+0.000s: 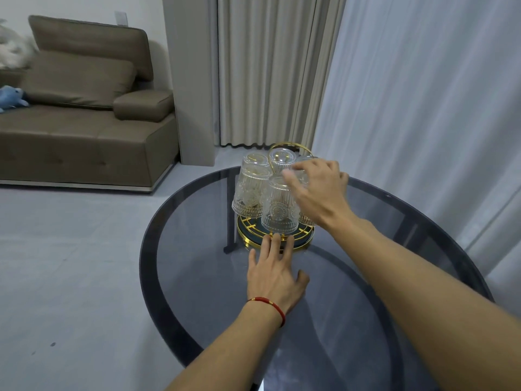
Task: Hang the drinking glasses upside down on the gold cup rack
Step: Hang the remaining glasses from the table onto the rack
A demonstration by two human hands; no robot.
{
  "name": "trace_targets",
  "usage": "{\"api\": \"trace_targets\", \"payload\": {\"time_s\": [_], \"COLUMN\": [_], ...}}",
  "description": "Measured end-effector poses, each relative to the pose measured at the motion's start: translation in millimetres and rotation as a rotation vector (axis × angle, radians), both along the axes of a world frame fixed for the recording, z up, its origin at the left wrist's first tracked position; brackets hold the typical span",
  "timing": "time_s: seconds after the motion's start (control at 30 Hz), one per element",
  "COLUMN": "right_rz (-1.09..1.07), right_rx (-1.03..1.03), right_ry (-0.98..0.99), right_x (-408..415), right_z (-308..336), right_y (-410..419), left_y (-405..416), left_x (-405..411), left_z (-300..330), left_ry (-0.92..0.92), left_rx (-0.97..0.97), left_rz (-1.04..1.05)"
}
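The gold cup rack [248, 231] stands on the far part of a round dark glass table [366, 277]. Several ribbed clear glasses hang upside down on it, among them a front glass [277, 213], a left glass [248, 193] and a back glass [281, 159]. A gold loop handle [304, 146] rises behind them. My right hand [318, 190] is over the rack's right side, fingers curled around the top of a glass there, which it largely hides. My left hand [275, 275] lies flat on the table, fingers spread, fingertips touching the rack's front rim.
A brown sofa [84, 122] stands at the back left with a blue soft toy [12, 98] on it. Beige curtains [267, 71] and white sheer curtains [423, 108] hang behind and to the right of the table. Grey floor lies to the left.
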State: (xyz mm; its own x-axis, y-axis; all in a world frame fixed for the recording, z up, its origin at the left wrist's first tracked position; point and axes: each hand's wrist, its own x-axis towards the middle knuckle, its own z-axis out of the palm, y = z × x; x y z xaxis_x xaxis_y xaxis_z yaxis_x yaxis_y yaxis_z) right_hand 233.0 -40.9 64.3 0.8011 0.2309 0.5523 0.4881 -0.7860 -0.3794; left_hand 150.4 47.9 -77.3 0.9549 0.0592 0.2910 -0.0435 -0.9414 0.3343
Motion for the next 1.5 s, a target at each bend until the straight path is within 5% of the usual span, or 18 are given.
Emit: {"api": "trace_targets", "payload": {"time_s": [0.2, 0.4, 0.77, 1.5], "right_rz": [-0.057, 0.072, 0.071, 0.128], "right_rx": [0.439, 0.189, 0.208, -0.091], "right_ry": [-0.046, 0.174, 0.160, 0.140], "right_x": [-14, -10, 6, 15], "right_z": [-8, -19, -16, -7], "right_y": [-46, -48, -59, -83], "left_y": [5, 3, 3, 4], "left_x": [-6, -12, -10, -11], "left_z": [-5, -11, -11, -10], "left_ry": [0.025, 0.026, 0.008, 0.014], "left_rx": [0.047, 0.042, 0.050, 0.039], "left_rz": [-0.015, -0.009, 0.002, -0.003]}}
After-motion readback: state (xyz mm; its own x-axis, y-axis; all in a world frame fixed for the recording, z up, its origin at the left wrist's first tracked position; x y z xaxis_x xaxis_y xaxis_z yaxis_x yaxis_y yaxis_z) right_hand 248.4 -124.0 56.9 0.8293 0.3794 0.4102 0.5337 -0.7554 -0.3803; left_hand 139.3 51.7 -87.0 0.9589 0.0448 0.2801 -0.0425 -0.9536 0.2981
